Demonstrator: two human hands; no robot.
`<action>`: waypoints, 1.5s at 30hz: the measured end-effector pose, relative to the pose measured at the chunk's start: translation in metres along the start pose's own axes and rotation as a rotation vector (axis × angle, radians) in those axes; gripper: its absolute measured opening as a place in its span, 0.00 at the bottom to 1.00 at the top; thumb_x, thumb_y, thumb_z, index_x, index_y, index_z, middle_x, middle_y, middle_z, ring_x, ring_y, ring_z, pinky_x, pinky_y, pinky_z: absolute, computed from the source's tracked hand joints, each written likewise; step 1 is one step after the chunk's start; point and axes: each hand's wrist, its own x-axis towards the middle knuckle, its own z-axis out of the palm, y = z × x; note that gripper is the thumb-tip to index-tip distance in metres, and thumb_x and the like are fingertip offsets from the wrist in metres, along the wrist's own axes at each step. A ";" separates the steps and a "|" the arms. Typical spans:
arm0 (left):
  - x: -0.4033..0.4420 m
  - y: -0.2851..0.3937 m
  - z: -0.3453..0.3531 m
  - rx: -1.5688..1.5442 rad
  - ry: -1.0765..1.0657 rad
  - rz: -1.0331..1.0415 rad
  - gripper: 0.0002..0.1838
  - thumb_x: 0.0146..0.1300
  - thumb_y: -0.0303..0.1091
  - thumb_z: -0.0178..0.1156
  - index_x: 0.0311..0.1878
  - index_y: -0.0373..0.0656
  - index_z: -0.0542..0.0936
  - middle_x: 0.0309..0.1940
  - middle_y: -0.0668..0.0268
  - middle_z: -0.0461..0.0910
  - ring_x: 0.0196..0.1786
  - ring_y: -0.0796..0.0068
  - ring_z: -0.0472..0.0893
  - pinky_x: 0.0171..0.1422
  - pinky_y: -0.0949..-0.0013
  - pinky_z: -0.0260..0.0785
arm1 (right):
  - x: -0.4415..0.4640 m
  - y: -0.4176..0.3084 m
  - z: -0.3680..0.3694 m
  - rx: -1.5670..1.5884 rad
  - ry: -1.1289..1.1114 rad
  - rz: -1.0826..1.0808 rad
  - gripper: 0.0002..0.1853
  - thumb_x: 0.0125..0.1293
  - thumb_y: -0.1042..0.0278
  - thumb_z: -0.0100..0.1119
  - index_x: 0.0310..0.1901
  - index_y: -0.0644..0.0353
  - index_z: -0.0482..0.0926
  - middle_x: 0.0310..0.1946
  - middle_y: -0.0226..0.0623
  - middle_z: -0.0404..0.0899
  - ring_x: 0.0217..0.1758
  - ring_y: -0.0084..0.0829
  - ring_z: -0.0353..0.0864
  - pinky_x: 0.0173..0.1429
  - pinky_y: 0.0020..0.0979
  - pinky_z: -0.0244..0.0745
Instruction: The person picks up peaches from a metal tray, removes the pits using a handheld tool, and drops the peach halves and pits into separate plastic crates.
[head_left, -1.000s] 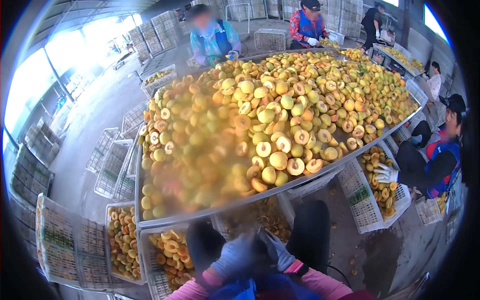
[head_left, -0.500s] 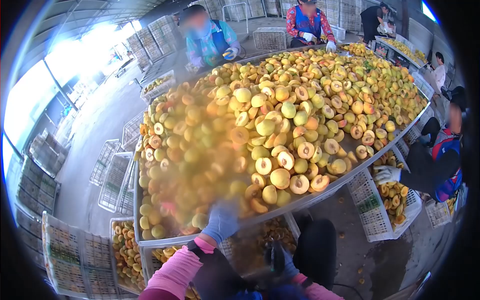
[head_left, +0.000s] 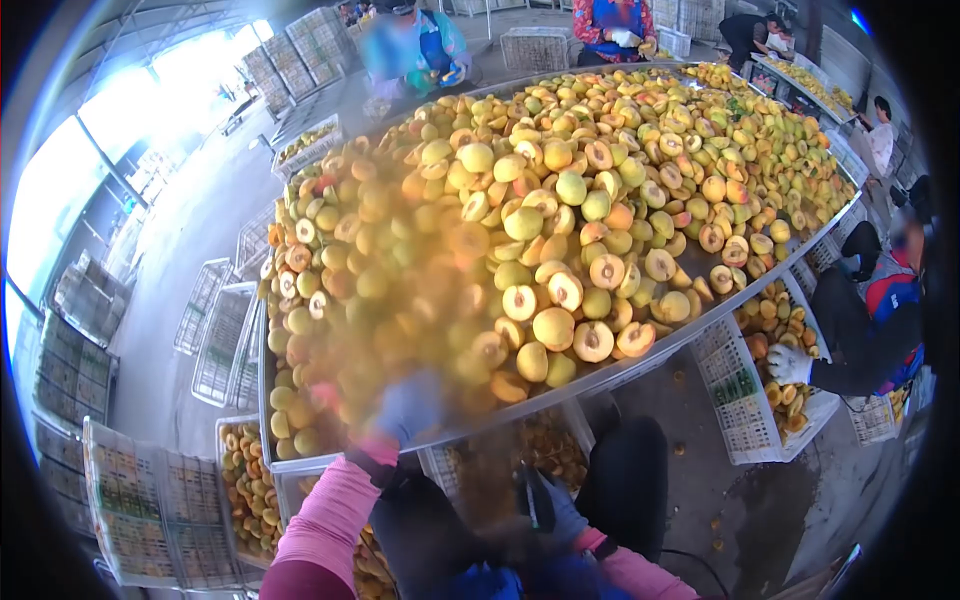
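Note:
My left hand (head_left: 410, 405), in a grey-blue glove with a pink sleeve, is at the near rim of the metal table (head_left: 480, 421), against the pile of peaches (head_left: 560, 328). Haze over the lens blurs its fingers, and whatever they touch is hidden. Many of the peaches are cut in half, some showing brown pits or hollows. Low by my lap, my right hand (head_left: 566, 515), gloved too, is closed around a dark tool (head_left: 538, 502) whose kind I cannot make out. Beneath the table edge, between my knees, a crate (head_left: 440, 468) holds peach pieces.
White plastic crates (head_left: 750, 425) of peach halves stand right and left of me, with stacked crates (head_left: 150, 500) at far left. A co-worker's gloved hand (head_left: 790, 365) is in the right crate. Other people work along the table's far side. My knee (head_left: 632, 480) is beside the crate below.
My left hand has shifted slightly left and up along the table rim. My right hand stays low with the dark tool. The co-worker's hand at right has moved deeper over the crate.

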 end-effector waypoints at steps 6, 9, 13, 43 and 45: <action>-0.054 0.029 -0.038 -0.630 0.619 -0.016 0.21 0.52 0.36 0.70 0.49 0.41 0.79 0.40 0.56 0.82 0.43 0.61 0.82 0.51 0.65 0.72 | 0.007 -0.007 0.008 0.616 0.138 0.337 0.18 0.71 0.59 0.51 0.57 0.57 0.73 0.39 0.25 0.75 0.39 0.17 0.73 0.42 0.23 0.68; -0.099 0.070 -0.037 -0.788 0.450 0.005 0.21 0.52 0.36 0.68 0.49 0.41 0.79 0.41 0.53 0.81 0.45 0.54 0.79 0.51 0.60 0.71 | 0.006 -0.026 0.019 0.335 0.059 0.172 0.20 0.67 0.67 0.55 0.58 0.66 0.70 0.54 0.37 0.73 0.58 0.27 0.71 0.62 0.29 0.68; -0.133 0.097 -0.014 -1.234 0.338 -0.011 0.18 0.59 0.31 0.61 0.53 0.37 0.77 0.38 0.56 0.79 0.39 0.63 0.78 0.45 0.65 0.71 | 0.006 -0.087 0.065 0.435 0.116 0.035 0.17 0.68 0.57 0.55 0.52 0.58 0.74 0.30 0.27 0.73 0.24 0.16 0.68 0.26 0.20 0.64; -0.165 0.105 0.032 -1.736 0.421 -0.255 0.13 0.68 0.35 0.54 0.50 0.36 0.76 0.42 0.63 0.79 0.43 0.75 0.77 0.46 0.72 0.72 | -0.032 -0.044 0.058 0.046 -0.007 -0.092 0.15 0.64 0.75 0.59 0.50 0.60 0.67 0.42 0.34 0.72 0.43 0.23 0.72 0.44 0.26 0.72; -0.167 0.097 0.041 -1.356 0.580 -0.037 0.13 0.67 0.32 0.56 0.52 0.38 0.75 0.46 0.59 0.76 0.47 0.71 0.77 0.47 0.69 0.73 | -0.029 -0.019 0.050 -0.014 0.060 -0.205 0.19 0.64 0.81 0.56 0.54 0.56 0.66 0.40 0.30 0.72 0.35 0.19 0.74 0.35 0.22 0.73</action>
